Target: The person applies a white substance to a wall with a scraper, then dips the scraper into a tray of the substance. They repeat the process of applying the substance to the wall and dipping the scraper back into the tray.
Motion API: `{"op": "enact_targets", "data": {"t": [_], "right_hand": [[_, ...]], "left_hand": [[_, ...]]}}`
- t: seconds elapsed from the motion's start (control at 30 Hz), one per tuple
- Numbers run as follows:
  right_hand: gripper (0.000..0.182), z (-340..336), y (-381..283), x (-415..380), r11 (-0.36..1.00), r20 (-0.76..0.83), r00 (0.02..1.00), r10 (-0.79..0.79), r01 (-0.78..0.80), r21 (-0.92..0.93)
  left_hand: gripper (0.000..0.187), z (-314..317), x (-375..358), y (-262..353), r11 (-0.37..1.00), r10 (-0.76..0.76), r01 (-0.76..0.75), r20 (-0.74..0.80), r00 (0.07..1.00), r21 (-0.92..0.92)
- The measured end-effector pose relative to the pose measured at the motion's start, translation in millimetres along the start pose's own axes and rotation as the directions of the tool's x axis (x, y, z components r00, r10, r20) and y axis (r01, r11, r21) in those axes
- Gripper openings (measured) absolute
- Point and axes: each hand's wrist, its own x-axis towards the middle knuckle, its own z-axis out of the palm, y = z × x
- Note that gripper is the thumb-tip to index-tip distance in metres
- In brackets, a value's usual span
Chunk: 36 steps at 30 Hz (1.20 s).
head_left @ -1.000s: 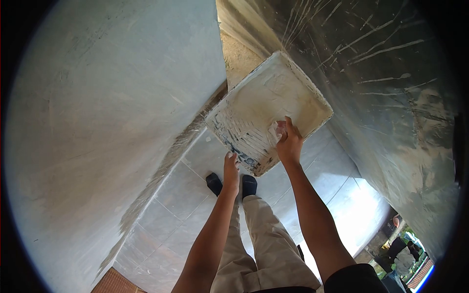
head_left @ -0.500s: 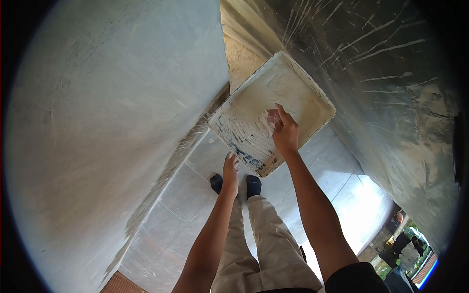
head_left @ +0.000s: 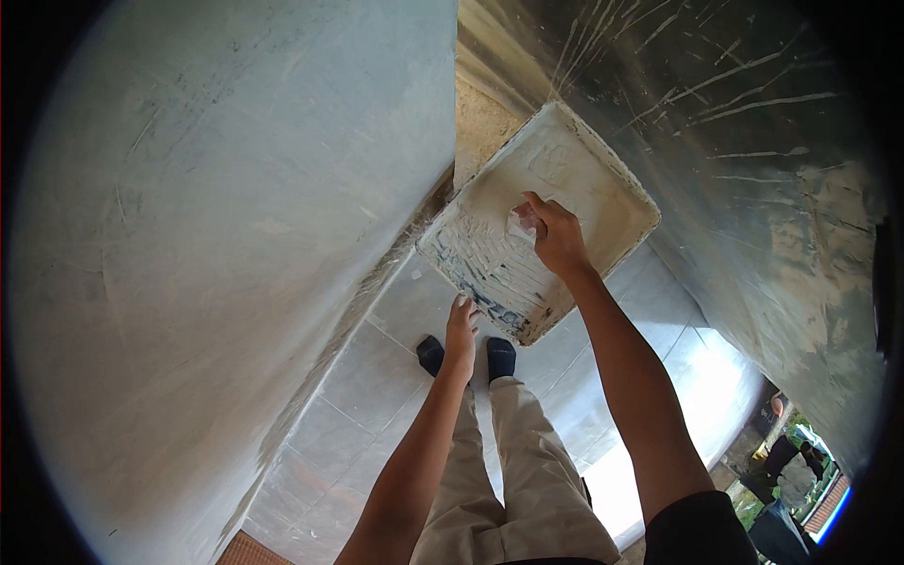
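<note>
A rectangular paint tray [head_left: 617, 169], its rim crusted and its inside coated with off-white paint, is tilted in the middle of the view. My right hand [head_left: 557, 231] reaches over it, fingers closed around a small reddish piece [head_left: 524, 222] smeared with white. That piece is against or just above the wet paint; its exact kind is not clear. My left hand [head_left: 461, 330] is at the tray's lower left edge, thumb and fingers closed on the rim. Ridged streaks and dark bare patches show at the tray's near end.
A pale grey wall [head_left: 282, 188] rises at the left. Dark sheeting with white splashes [head_left: 753, 113] hangs at the right. My socked feet [head_left: 501, 358] stand on the grey tiled floor [head_left: 353, 405] below the tray. Bright light and outdoor clutter [head_left: 796, 480] show at the lower right.
The view has shifted, so the tray and both hands appear slightly farther right. Relative to the tray, my right hand's piece has moved a little up and left. Curved marks now show in the upper paint.
</note>
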Motion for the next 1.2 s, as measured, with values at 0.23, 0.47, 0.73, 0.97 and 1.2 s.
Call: {"op": "enact_targets", "data": {"t": [0.23,0.47,0.73,0.97,1.2], "right_hand": [[0.051,6.8,-0.4,-16.0,0.995,-0.128,0.987,0.098,-0.096,0.017],[0.053,21.7,-5.1,-35.7,0.973,-0.212,0.949,0.232,-0.226,0.051],[0.048,-0.8,-23.3,-59.1,0.913,-0.263,0.894,0.364,-0.286,0.291],[0.045,-15.3,-18.1,-80.9,0.913,-0.31,0.867,0.389,-0.408,0.003],[0.045,-8.8,-28.9,-79.5,0.84,-0.396,0.781,0.484,-0.541,-0.039]], "left_hand": [[0.076,1.1,-0.3,9.0,1.0,-0.029,0.028,0.024,0.999,0.01],[0.076,1.2,-1.0,11.1,0.997,-0.042,0.04,0.04,0.998,0.061],[0.077,-9.5,-3.6,15.6,0.993,-0.049,0.043,0.062,0.997,0.106],[0.078,-4.2,1.1,16.4,0.995,-0.067,0.061,0.063,0.996,0.084],[0.078,-4.7,1.4,24.7,0.994,-0.079,0.073,0.078,0.994,0.081]]}}
